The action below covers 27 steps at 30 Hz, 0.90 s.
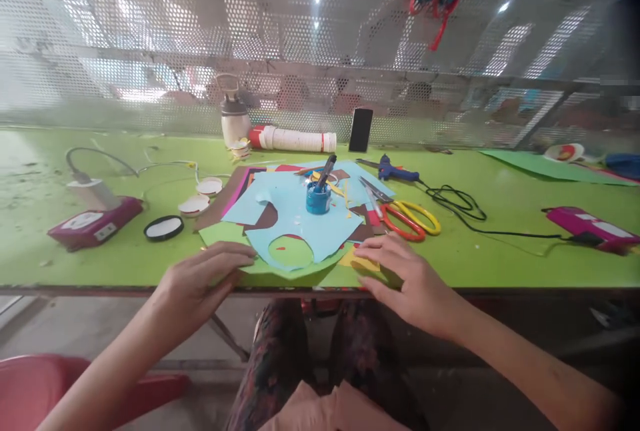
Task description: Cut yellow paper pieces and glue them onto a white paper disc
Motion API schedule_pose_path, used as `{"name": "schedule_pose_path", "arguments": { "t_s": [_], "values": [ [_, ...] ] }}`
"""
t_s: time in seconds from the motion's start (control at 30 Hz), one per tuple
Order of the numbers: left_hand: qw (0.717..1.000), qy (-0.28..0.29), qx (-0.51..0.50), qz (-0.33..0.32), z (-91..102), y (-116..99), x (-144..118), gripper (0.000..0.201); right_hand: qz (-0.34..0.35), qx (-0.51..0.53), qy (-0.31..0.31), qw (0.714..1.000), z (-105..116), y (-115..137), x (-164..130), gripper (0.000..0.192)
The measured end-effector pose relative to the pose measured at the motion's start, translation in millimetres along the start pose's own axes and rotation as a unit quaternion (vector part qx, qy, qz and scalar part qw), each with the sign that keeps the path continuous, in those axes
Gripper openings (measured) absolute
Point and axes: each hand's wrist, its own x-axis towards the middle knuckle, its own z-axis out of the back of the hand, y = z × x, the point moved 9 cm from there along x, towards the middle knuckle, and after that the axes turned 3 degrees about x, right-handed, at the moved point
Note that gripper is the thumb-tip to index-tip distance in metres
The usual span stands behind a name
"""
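Observation:
My left hand rests at the near left edge of a paper pile, its fingers stretched out over light green paper. On the other side, my right hand has its thumb apart from its fingers, and the fingertips touch a yellow paper piece. Between the hands lies a light blue paper sheet with a round cut-out and curved edges. A small blue jar stands on that sheet, with a dark pen leaning in it. Scissors with red and yellow handles lie beyond my right hand.
A blue glue gun with a black cord lies at the back right. Purple power strips sit left and right. A bottle, a white roll and a phone stand along the mesh. Round lids lie left.

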Motion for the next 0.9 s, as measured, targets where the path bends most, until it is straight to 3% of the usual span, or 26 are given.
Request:
{"name": "schedule_pose_path", "arguments": {
  "t_s": [0.1,0.17,0.23,0.3,0.37,0.47,0.6,0.67,0.77,0.83,0.9],
  "values": [
    [0.998,-0.015,0.029,0.061,2.7,9,5,0.016,0.025,-0.046,0.035,0.998,-8,28,9,0.038],
    [0.992,-0.033,0.054,0.107,3.6,18,7,0.014,0.047,-0.085,0.017,0.995,-10,38,21,0.043],
    [0.987,-0.052,0.067,0.138,4.0,25,10,0.013,0.055,-0.118,-0.001,0.991,-12,35,37,0.046],
    [0.988,-0.051,0.055,0.139,1.6,27,15,0.014,0.065,-0.127,-0.001,0.99,-17,24,55,0.033],
    [0.992,-0.035,0.032,0.113,-1.3,24,21,0.015,0.085,-0.126,0.0,0.988,-19,15,71,0.011],
    [0.996,0.002,0.017,0.088,-3.3,23,28,0.025,0.127,-0.113,0.014,0.985,-20,12,87,0.019],
    [0.984,0.057,-0.025,0.166,-8.3,51,33,0.053,0.16,-0.088,0.03,0.983,-17,10,104,0.015],
    [0.973,0.099,-0.057,0.201,-16.7,66,36,0.053,0.162,-0.082,0.028,0.983,-13,5,111,0.012],
    [0.97,0.129,-0.055,0.201,-23.4,77,46,0.034,0.155,-0.081,0.018,0.984,-5,1,113,0.01],
    [0.974,0.112,-0.04,0.191,-20.0,80,54,0.03,0.14,-0.09,-0.005,0.986,3,4,104,0.004],
    [0.978,0.091,-0.03,0.184,-15.2,81,59,0.03,0.115,-0.105,-0.043,0.987,11,12,86,0.012]
  ]
}}
